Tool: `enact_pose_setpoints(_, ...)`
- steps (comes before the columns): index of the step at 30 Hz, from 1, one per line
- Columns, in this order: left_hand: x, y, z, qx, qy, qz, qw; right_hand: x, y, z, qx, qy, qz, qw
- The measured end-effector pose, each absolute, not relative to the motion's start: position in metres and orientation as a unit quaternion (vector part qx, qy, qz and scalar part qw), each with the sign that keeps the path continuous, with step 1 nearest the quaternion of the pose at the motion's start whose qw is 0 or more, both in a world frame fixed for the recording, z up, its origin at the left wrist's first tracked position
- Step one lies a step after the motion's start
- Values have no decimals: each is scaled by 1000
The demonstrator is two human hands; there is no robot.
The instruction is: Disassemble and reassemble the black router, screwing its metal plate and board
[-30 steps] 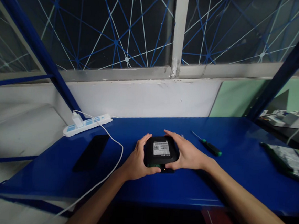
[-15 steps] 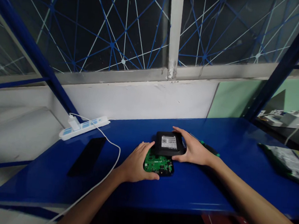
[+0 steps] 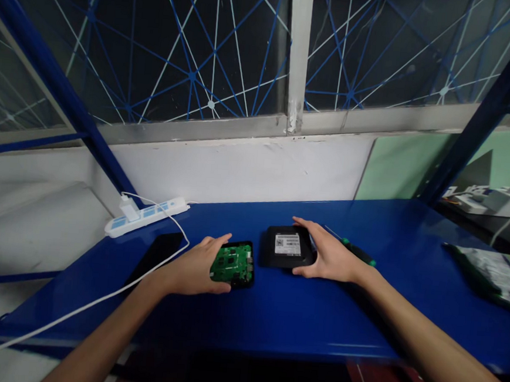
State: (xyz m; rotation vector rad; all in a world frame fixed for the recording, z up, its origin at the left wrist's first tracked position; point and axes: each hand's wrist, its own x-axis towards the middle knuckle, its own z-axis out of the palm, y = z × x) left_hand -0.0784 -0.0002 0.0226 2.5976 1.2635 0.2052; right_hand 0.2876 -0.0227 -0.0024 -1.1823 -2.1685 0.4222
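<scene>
Green circuit board [image 3: 235,261], midway between the tabletop's [image 3: 298,318] front and back edges, sits gripped in the left hand's [image 3: 193,267] curled fingers, the right hand [image 3: 327,257] clasping the black cover [image 3: 286,249] near it! Separating them looks like the step in hand, the next move calling for steady holds on both; half a second ago they overlapped, now the board's shifted left, clear.

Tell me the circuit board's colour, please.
The circuit board is green, clearest in the head view.
</scene>
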Motion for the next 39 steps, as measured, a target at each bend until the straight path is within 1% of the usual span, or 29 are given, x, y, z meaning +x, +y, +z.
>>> enact_pose_setpoints(3,-87,1,26,896,412,102,130,286,-24,-2,-446,-823,164,313)
enact_pose_setpoints(6,-77,0,30,889,407,130,164,285,-24,-2,-445,-825,160,308)
enact_pose_setpoints(10,-36,-3,34,883,405,144,188,285,-25,-2,-444,-832,151,297)
enact_pose_setpoints(14,7,0,32,907,342,157,187,285,-25,-1,-437,-835,145,301)
enact_pose_setpoints(20,41,14,25,924,288,156,195,284,-25,-1,-408,-850,128,308)
enact_pose_setpoints(26,49,18,28,931,265,140,210,281,-28,0,-408,-854,113,303)
enact_pose_setpoints(30,42,21,30,925,274,158,211,279,-30,0,-401,-847,116,330)
enact_pose_setpoints(34,35,24,31,911,285,153,255,277,-29,-3,-411,-836,127,341)
enact_pose_setpoints(39,36,25,33,892,267,212,296,277,-26,-10,-403,-841,161,324)
